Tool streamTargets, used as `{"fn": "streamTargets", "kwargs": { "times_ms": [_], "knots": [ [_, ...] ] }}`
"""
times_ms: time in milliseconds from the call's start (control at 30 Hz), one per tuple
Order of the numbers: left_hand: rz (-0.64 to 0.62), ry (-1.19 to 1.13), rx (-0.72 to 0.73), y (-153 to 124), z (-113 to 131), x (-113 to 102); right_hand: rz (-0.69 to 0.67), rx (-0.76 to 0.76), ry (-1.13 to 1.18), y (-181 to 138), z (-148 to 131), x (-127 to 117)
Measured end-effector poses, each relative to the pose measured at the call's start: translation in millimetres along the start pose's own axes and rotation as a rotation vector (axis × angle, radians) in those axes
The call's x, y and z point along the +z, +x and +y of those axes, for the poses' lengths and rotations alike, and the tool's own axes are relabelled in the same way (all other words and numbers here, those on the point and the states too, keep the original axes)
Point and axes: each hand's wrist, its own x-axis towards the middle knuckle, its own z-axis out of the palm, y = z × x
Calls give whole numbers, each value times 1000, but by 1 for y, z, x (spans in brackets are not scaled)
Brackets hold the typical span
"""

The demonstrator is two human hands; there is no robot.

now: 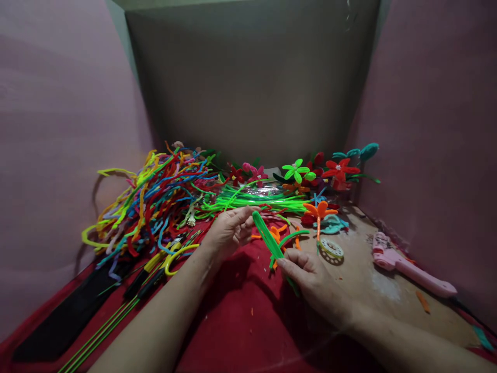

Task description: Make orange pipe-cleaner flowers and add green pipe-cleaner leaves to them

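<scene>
Red cloth [240, 321] is covering the near work surface. Green wires [104, 334], thin and straight, are lying at lower left, beside a black strip [58, 321]. Tools [152, 263] with yellow and black handles are resting just beyond.

Right hand [310, 274]: thumb and forefinger are closing on the lower end of one green leaf [267, 235], the other fingers curling under. Leaf: fuzzy, elongated, leaning up and leftward above the cloth, between the hands. Left hand [229, 228]: fingers are curling loosely, thumb and forefinger nearing each other beside the leaf's tip; whether they are touching it, one cannot tell.

Orange pieces [275, 233] are lying behind the leaf. To the right, a tan board [357, 238] is bearing a pink glue gun [411, 272] and a spool [331, 250]. One orange flower [320, 210] is standing out above the spool.

Multicoloured fuzzy stems [155, 197] are heaping up at left; a bright green bundle [256, 203] is lying across the middle. Behind it, flowers, lime [295, 170], red [340, 170] and pink [254, 173], are crowding before a grey wall [252, 77].
</scene>
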Motion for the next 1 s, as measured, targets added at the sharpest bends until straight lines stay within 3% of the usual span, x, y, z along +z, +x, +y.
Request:
{"fn": "streamTargets", "kwargs": {
  "times_ms": [167,433,600,800,1000],
  "knots": [
    [7,160,127,-1,-4,4,1,-4,-29,-1,-2,0],
    [276,350,265,0,-12,14,-17,-19,-55,2,6,3],
    [361,752,550,0,-10,10,-34,-82,-148,2,9,5],
    [353,595,364,6,-15,6,-37,-95,-151,0,10,5],
    [340,487,287,11,-20,5,-60,-54,-107,4,13,6]
  ]
}}
